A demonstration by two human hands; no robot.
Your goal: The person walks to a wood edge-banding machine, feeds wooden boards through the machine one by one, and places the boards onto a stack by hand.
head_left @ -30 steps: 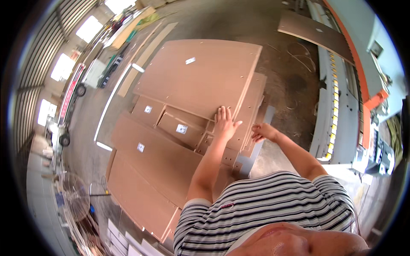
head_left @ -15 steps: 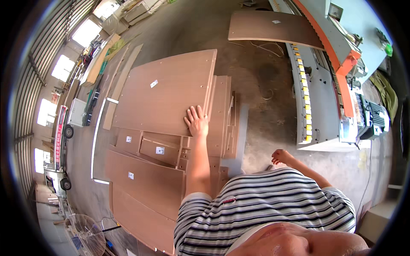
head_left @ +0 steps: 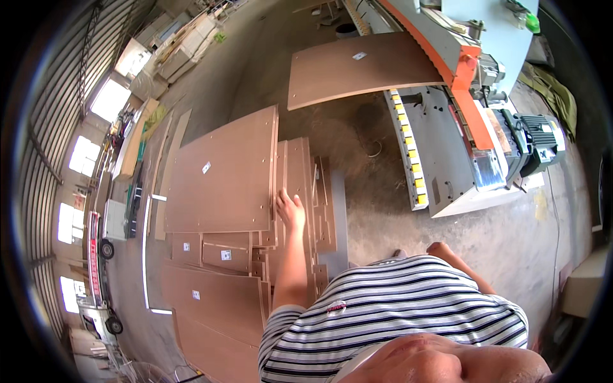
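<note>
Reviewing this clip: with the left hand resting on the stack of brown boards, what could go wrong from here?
1. The left hand lies flat on narrow brown fibreboard strips stacked unevenly beside the large brown panel; a sliding strip could pinch fingers.
2. The right hand hangs free, so any lift would likely be one-handed and unsteady.
3. The grey-and-orange machine stands close, narrowing the floor space.

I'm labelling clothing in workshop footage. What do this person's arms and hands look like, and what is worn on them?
Both hands are bare: no gloves, rings or watch can be seen. The left hand shows spread fingers on a bare forearm, with a short sleeve of the navy-and-white striped T-shirt ending above the elbow. The right hand is mostly hidden behind the shirt, its forearm also bare.
</note>
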